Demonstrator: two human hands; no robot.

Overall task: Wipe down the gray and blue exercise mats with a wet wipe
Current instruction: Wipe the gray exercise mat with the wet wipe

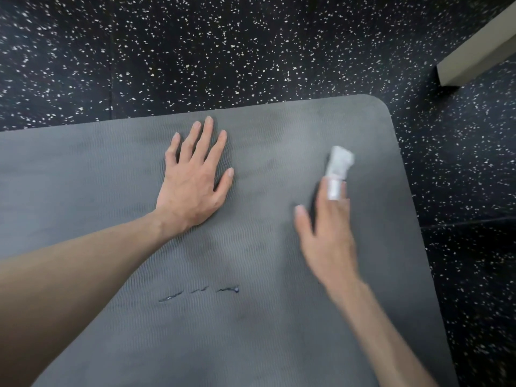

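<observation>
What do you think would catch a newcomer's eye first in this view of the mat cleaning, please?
Probably the white wet wipe, bright against the gray mat near its far right corner, held between the fingers of the blurred right hand. Next, the left hand, pressed flat with fingers spread on the mat's far middle. Then the short dark marks nearer the person, and the black speckled floor all around.

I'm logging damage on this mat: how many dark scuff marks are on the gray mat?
3, in a row on the gray mat nearest the camera: left, middle, right.
</observation>
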